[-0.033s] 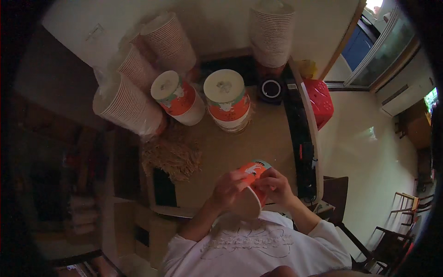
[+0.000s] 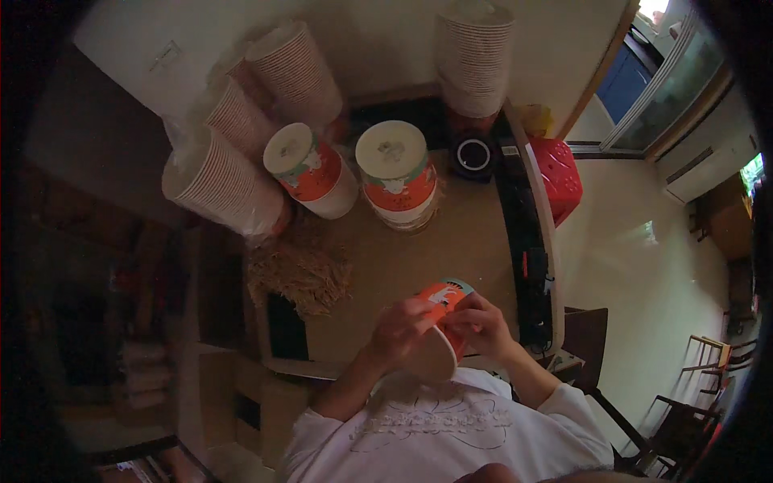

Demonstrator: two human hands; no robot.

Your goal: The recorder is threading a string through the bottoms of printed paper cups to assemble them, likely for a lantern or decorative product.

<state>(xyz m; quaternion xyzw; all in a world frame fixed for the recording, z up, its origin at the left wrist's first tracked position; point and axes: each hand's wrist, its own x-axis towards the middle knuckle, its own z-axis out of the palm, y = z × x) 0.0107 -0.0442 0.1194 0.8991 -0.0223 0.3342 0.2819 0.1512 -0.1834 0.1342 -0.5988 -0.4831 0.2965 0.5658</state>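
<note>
Close to my chest, over the table's near edge, a paper cup (image 2: 433, 356) with an orange, green and white print lies tilted between my hands. My left hand (image 2: 396, 328) is closed around its left side. On the right side, the bent fingers of my right hand (image 2: 481, 324) pinch at the printed wall; fingertips are partly hidden. Ahead stand two similar cup stacks: one upright (image 2: 396, 173), one leaning left (image 2: 311, 171). A heap of tan shredded paper strips (image 2: 302, 272) lies left of my hands.
Tall nested stacks of white cups in clear plastic (image 2: 221, 177) crowd the back left; another stack (image 2: 477, 60) rises at the back right. Before it sits a dark device with a round ring (image 2: 473, 154). A red plastic stool (image 2: 555, 179) stands beyond the table's right edge.
</note>
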